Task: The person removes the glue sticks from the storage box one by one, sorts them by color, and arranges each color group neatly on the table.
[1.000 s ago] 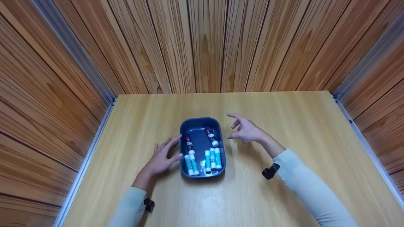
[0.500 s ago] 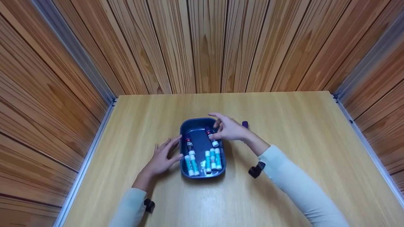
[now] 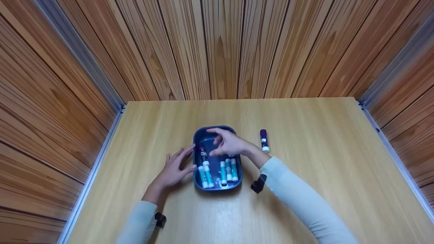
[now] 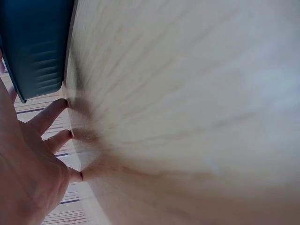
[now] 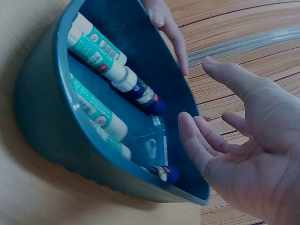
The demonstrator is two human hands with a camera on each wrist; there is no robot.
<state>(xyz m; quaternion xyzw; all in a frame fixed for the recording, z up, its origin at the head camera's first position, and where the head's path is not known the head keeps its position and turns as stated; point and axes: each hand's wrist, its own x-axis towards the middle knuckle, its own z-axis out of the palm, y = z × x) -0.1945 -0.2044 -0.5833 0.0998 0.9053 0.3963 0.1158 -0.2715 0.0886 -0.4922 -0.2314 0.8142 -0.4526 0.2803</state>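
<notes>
A dark blue tray (image 3: 217,189) holds several glue sticks. At its near end lie teal glue sticks (image 3: 223,173) with white ends, in a left and a right group. One dark purple glue stick (image 3: 203,156) lies along the left wall; a second dark glue stick (image 5: 167,174) is mostly hidden under the right hand in the head view. My right hand (image 3: 232,143) hovers over the tray's far half, fingers loosely bent, nothing between them. Spread fingers of my left hand (image 3: 173,172) rest at the tray's left rim, with lower fingertips on the table in the left wrist view.
Another dark purple glue stick (image 3: 264,140) lies on the table right of the tray, beyond the right forearm. Wood-panelled walls (image 3: 222,51) and metal rails (image 3: 91,176) bound the wooden table (image 3: 312,135).
My right hand has moved left from the table beside the tray to above it. The dark glue stick it covered on the table now shows. My left hand stays put.
</notes>
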